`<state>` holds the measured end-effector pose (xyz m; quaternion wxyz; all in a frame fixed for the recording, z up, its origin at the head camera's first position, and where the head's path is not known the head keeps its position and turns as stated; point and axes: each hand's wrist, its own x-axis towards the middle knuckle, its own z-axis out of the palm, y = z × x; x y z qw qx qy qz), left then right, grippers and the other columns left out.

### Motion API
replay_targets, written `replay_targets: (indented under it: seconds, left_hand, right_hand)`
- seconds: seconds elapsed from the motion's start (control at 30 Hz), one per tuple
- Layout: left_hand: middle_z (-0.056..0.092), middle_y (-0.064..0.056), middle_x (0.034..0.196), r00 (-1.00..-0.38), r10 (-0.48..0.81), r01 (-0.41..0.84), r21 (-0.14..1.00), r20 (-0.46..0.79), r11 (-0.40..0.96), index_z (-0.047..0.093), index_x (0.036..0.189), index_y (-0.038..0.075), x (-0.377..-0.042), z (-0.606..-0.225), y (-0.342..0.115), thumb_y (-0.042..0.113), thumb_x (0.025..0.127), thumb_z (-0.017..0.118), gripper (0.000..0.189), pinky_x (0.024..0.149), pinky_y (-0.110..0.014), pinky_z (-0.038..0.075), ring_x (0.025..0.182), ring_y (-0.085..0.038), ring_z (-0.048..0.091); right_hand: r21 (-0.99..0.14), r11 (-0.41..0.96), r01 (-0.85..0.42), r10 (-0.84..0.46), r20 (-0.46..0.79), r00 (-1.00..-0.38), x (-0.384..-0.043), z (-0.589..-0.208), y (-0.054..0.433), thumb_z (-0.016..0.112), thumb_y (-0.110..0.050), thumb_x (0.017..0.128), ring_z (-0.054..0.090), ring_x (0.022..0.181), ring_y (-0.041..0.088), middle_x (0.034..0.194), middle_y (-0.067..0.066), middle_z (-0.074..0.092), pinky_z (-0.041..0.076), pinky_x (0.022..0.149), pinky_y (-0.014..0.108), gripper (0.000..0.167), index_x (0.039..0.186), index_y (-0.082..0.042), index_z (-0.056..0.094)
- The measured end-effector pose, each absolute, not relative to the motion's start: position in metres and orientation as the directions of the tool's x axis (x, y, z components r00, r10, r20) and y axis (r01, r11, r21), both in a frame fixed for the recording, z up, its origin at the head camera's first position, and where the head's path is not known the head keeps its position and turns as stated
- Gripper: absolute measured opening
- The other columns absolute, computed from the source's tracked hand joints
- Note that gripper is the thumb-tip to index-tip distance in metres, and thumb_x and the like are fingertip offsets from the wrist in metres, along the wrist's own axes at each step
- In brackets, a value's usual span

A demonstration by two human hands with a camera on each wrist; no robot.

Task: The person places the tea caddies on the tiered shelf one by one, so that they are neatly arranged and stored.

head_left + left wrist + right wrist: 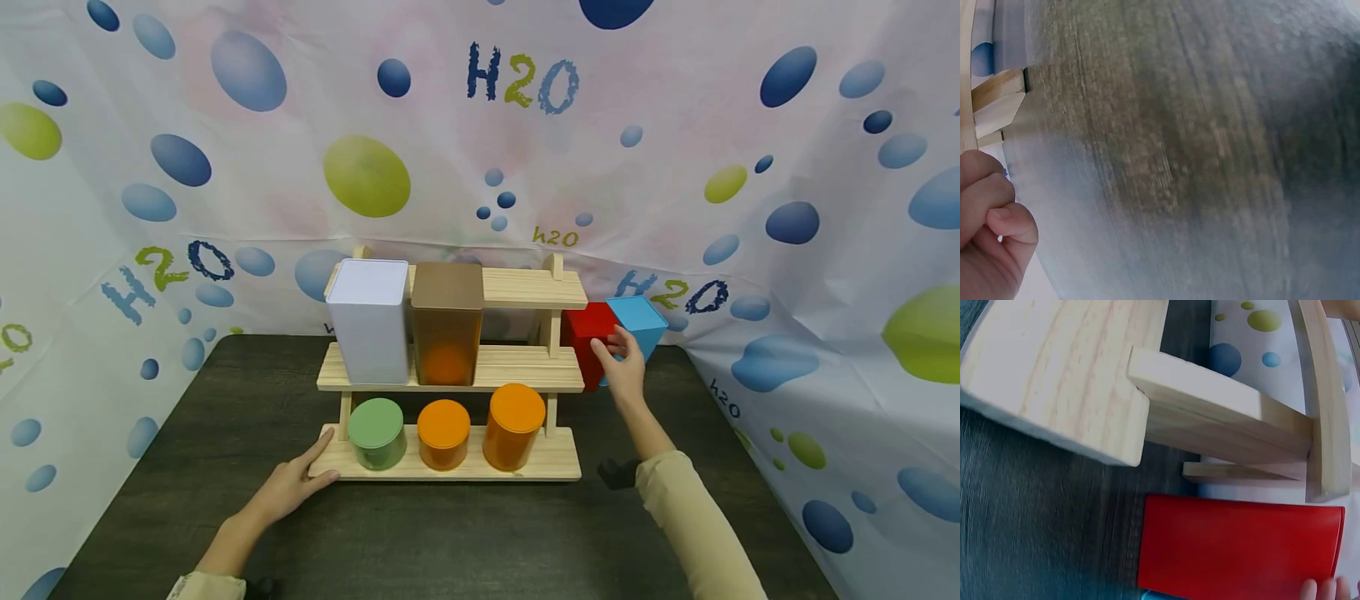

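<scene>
Wooden rack gripped by left hand; right hand, fingers parted, at red box beside blue box

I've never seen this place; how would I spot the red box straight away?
Find the wooden shelf with three tiers, standing on the dark table. Just past its end on the person's right are two boxes, close by the person's right hand. The red box is the one nearer the shelf; its neighbour, farther out, is light blue.
</scene>
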<state>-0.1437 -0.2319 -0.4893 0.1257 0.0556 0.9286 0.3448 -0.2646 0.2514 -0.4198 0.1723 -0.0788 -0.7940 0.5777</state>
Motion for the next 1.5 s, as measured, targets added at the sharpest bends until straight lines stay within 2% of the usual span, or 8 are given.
replay_targets:
  seconds: [0.07,0.17,0.4,0.8,1.13,1.37,1.5]
  left_hand:
    - [0.033,0.005,0.050,-0.962,0.193,0.019,0.661,-0.192,0.750,0.022,0.145,0.005,-0.143,-0.489,-0.232,0.037,0.086,0.060,0.077,0.053,-0.028,0.031,0.045,-0.008,0.027]
    - [0.033,0.005,0.050,-0.962,0.192,0.015,0.663,-0.195,0.749,0.022,0.145,0.005,-0.143,-0.488,-0.231,0.037,0.086,0.060,0.077,0.053,-0.028,0.031,0.045,-0.008,0.027]
    - [0.036,0.004,0.050,-0.960,0.180,-0.006,0.660,-0.213,0.751,0.021,0.146,0.006,-0.143,-0.488,-0.231,0.038,0.086,0.060,0.078,0.056,-0.030,0.033,0.046,-0.010,0.030]
    - [0.033,0.005,0.050,-0.961,0.178,-0.006,0.662,-0.211,0.749,0.022,0.146,0.006,-0.143,-0.489,-0.232,0.038,0.086,0.060,0.078,0.056,-0.029,0.032,0.046,-0.009,0.028]
    - [0.033,0.004,0.050,-0.961,0.176,-0.009,0.660,-0.214,0.751,0.021,0.146,0.007,-0.143,-0.488,-0.232,0.038,0.086,0.060,0.078,0.054,-0.029,0.032,0.045,-0.009,0.027]
    - [0.037,0.004,0.051,-0.963,0.180,0.004,0.654,-0.203,0.757,0.022,0.145,0.005,-0.143,-0.490,-0.232,0.038,0.086,0.060,0.078,0.059,-0.031,0.034,0.047,-0.010,0.032]
    - [0.035,0.004,0.051,-0.964,0.183,0.011,0.655,-0.195,0.755,0.023,0.145,0.005,-0.144,-0.490,-0.233,0.037,0.086,0.060,0.077,0.057,-0.030,0.033,0.046,-0.009,0.029]
  right_hand:
    - [-0.949,0.311,-0.050,0.370,0.169,-0.914,-0.265,-0.420,0.249,0.060,-0.023,0.088,0.040,0.110,0.030,0.125,0.018,0.042,0.038,0.088,0.038,0.056,0.136,-0.003,0.038]
    - [-0.952,0.307,-0.011,0.422,0.146,-0.895,-0.267,-0.421,0.246,0.060,-0.024,0.087,0.036,0.115,0.032,0.129,0.018,0.037,0.034,0.093,0.046,0.059,0.137,-0.004,0.036]
    - [-0.950,0.305,0.060,0.462,0.093,-0.882,-0.274,-0.425,0.240,0.065,-0.028,0.084,0.027,0.125,0.037,0.139,0.020,0.022,0.029,0.100,0.048,0.077,0.142,-0.004,0.021]
    - [-0.900,0.396,0.184,0.483,0.033,-0.875,-0.282,-0.427,0.234,0.070,-0.037,0.077,0.014,0.129,0.040,0.142,0.026,0.012,0.020,0.102,0.057,0.099,0.145,-0.002,0.008]
    - [-0.848,0.469,0.246,0.507,0.030,-0.862,-0.292,-0.430,0.228,0.070,-0.044,0.075,0.017,0.126,0.042,0.140,0.028,0.013,0.022,0.101,0.055,0.104,0.143,0.001,0.006]
    - [-0.872,0.424,0.244,0.536,0.025,-0.844,-0.293,-0.430,0.226,0.070,-0.041,0.076,0.017,0.125,0.041,0.140,0.027,0.012,0.023,0.102,0.054,0.102,0.144,0.001,0.007]
    - [-0.882,0.408,0.236,0.541,0.025,-0.841,-0.293,-0.431,0.227,0.071,-0.039,0.077,0.016,0.126,0.040,0.140,0.027,0.011,0.023,0.102,0.054,0.100,0.144,0.001,0.007]
